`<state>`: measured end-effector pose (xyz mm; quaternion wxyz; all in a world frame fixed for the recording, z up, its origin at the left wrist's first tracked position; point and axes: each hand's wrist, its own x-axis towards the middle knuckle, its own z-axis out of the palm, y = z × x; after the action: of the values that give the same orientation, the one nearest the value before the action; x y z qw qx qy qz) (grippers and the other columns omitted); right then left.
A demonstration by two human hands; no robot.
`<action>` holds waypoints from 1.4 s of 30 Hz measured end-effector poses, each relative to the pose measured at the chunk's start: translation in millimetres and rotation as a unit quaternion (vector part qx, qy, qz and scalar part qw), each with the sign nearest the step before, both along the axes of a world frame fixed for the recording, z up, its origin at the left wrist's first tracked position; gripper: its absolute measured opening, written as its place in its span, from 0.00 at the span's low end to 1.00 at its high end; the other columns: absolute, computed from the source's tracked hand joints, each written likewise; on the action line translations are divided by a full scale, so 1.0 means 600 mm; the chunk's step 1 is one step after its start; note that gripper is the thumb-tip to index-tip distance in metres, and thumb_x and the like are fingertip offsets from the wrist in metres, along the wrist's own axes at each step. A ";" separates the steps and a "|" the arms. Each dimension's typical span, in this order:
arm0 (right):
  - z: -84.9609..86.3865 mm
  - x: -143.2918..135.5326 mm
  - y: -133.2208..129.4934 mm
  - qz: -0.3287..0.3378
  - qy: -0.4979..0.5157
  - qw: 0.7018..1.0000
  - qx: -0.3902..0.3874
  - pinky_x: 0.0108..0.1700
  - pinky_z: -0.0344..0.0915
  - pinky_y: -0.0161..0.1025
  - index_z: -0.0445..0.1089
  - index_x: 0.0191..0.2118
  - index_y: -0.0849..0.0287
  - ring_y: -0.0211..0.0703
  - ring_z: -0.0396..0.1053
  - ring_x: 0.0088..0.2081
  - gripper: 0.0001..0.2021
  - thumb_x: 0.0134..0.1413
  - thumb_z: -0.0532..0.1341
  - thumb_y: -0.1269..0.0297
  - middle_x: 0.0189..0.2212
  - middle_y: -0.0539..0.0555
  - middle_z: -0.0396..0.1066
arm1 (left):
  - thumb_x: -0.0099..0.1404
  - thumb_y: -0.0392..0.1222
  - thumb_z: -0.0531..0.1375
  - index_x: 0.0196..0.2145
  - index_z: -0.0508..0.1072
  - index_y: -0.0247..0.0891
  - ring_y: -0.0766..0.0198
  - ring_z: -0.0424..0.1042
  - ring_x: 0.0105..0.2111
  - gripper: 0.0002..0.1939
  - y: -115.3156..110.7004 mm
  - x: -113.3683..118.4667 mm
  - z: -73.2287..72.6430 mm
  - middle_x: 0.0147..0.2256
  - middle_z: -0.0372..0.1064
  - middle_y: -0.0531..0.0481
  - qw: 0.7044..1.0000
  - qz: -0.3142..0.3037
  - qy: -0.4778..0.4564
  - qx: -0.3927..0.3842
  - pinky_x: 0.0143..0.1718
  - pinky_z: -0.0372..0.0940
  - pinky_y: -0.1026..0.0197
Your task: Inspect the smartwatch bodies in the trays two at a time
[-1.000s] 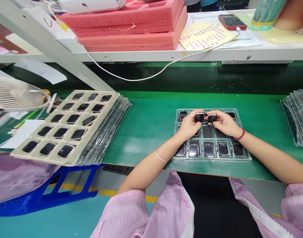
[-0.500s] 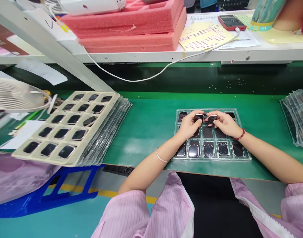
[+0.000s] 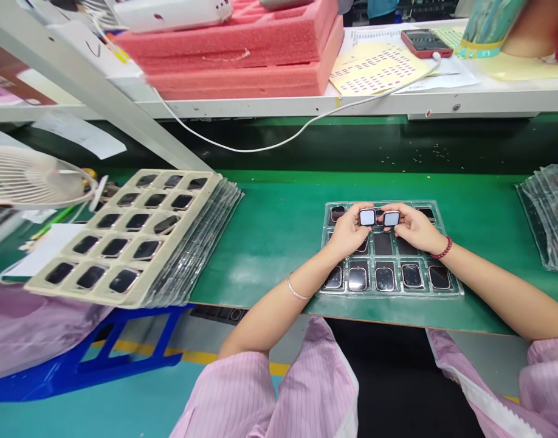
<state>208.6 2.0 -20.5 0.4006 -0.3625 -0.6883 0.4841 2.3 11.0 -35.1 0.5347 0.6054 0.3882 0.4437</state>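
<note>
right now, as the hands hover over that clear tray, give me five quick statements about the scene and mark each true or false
1. The left hand holds a watch-like device with a lit screen. True.
2. Both lit devices are in the same hand. False: the right hand holds the second device.
3. A clear tray lies beneath the hands on the green tabletop. True.
4. Both arms are bare of jewellery. False: a red beaded bracelet is on the right wrist and a bangle on the left forearm.
5. A cream tray tops a stack of clear trays on the person's left. True.
</note>
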 end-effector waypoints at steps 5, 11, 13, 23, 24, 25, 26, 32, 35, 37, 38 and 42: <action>-0.003 -0.003 -0.001 -0.011 -0.003 1.000 -0.024 0.35 0.75 0.37 0.68 0.53 0.59 0.41 0.76 0.34 0.21 0.51 0.57 0.74 0.45 0.58 0.77 | 0.54 0.29 0.57 0.50 0.70 0.35 0.60 0.75 0.42 0.24 -0.003 0.000 0.004 0.44 0.74 0.43 1.000 0.007 0.004 0.021 0.40 0.70 0.62; 0.000 -0.009 0.000 0.000 -0.002 1.000 -0.023 0.33 0.74 0.37 0.68 0.50 0.59 0.40 0.76 0.33 0.18 0.52 0.56 0.71 0.44 0.58 0.76 | 0.56 0.30 0.57 0.50 0.70 0.36 0.62 0.75 0.38 0.23 -0.001 -0.003 0.006 0.42 0.75 0.44 1.000 0.003 0.024 0.020 0.38 0.70 0.62; 0.001 -0.008 0.000 0.000 -0.008 1.000 -0.025 0.33 0.74 0.37 0.68 0.50 0.59 0.40 0.76 0.33 0.18 0.53 0.56 0.70 0.44 0.58 0.76 | 0.56 0.30 0.57 0.50 0.70 0.36 0.63 0.75 0.39 0.23 -0.001 -0.003 0.009 0.44 0.74 0.44 0.999 0.004 0.030 0.025 0.38 0.70 0.63; -0.002 -0.002 -0.001 -0.019 -0.034 0.998 -0.046 0.34 0.74 0.40 0.67 0.51 0.59 0.44 0.78 0.35 0.18 0.53 0.58 0.68 0.44 0.60 0.77 | 0.58 0.30 0.58 0.53 0.70 0.36 0.63 0.75 0.36 0.24 -0.004 -0.003 0.014 0.43 0.75 0.44 0.997 0.021 0.055 0.046 0.37 0.70 0.61; -0.001 -0.002 -0.001 -0.020 -0.033 0.998 -0.044 0.34 0.74 0.39 0.67 0.51 0.59 0.44 0.78 0.35 0.18 0.53 0.58 0.68 0.44 0.60 0.77 | 0.58 0.30 0.58 0.53 0.70 0.36 0.63 0.75 0.36 0.24 -0.003 -0.003 0.013 0.41 0.75 0.45 0.997 0.021 0.054 0.048 0.37 0.70 0.62; 0.000 -0.002 -0.001 -0.020 -0.032 0.998 -0.041 0.34 0.74 0.39 0.67 0.51 0.59 0.44 0.78 0.35 0.18 0.53 0.58 0.68 0.44 0.59 0.77 | 0.58 0.30 0.58 0.53 0.70 0.36 0.63 0.75 0.35 0.24 -0.003 -0.002 0.013 0.40 0.75 0.45 0.997 0.021 0.052 0.049 0.37 0.70 0.62; 0.001 -0.002 -0.001 -0.020 -0.032 0.999 -0.038 0.34 0.74 0.39 0.68 0.51 0.59 0.44 0.78 0.35 0.18 0.53 0.58 0.68 0.44 0.59 0.77 | 0.58 0.30 0.58 0.53 0.70 0.36 0.63 0.74 0.35 0.24 -0.003 -0.001 0.013 0.40 0.75 0.46 0.997 0.021 0.049 0.050 0.37 0.70 0.62; 0.005 0.003 -0.003 -0.025 -0.032 0.999 -0.036 0.32 0.73 0.38 0.69 0.50 0.60 0.43 0.78 0.33 0.18 0.53 0.60 0.66 0.43 0.59 0.77 | 0.58 0.31 0.58 0.51 0.71 0.35 0.63 0.75 0.39 0.22 -0.005 0.002 0.015 0.45 0.75 0.44 0.997 0.016 0.041 0.063 0.41 0.69 0.62; 0.004 0.004 -0.003 -0.028 -0.031 0.999 -0.034 0.32 0.73 0.38 0.69 0.51 0.60 0.43 0.77 0.33 0.17 0.54 0.60 0.67 0.43 0.58 0.78 | 0.58 0.33 0.61 0.51 0.72 0.34 0.62 0.75 0.41 0.22 -0.006 0.002 0.013 0.47 0.74 0.43 0.998 0.014 0.037 0.057 0.43 0.69 0.61; 0.005 0.003 -0.003 -0.031 -0.035 0.998 -0.034 0.31 0.72 0.37 0.70 0.50 0.60 0.42 0.77 0.32 0.16 0.55 0.59 0.66 0.42 0.58 0.78 | 0.59 0.34 0.61 0.50 0.72 0.34 0.61 0.75 0.42 0.19 -0.006 0.002 0.012 0.47 0.75 0.42 0.998 0.009 0.022 0.052 0.44 0.69 0.60; 0.007 0.003 -0.004 -0.032 -0.037 0.998 -0.035 0.31 0.72 0.37 0.70 0.50 0.60 0.42 0.77 0.32 0.16 0.56 0.59 0.66 0.42 0.58 0.78 | 0.60 0.35 0.61 0.49 0.73 0.34 0.60 0.75 0.42 0.18 -0.007 0.002 0.011 0.46 0.75 0.42 0.999 0.006 0.014 0.050 0.44 0.70 0.60; 0.014 0.001 -0.005 -0.031 -0.037 0.998 -0.045 0.31 0.72 0.37 0.71 0.49 0.60 0.41 0.77 0.31 0.14 0.57 0.60 0.64 0.40 0.57 0.79 | 0.62 0.42 0.62 0.46 0.74 0.34 0.62 0.75 0.37 0.16 -0.007 0.000 0.011 0.44 0.75 0.42 1.000 -0.010 -0.007 0.023 0.37 0.71 0.62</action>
<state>209.3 -1.1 -12.3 0.3735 -0.4190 -0.6686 0.4878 2.2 6.9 -28.8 0.5276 0.6182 0.3680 0.4517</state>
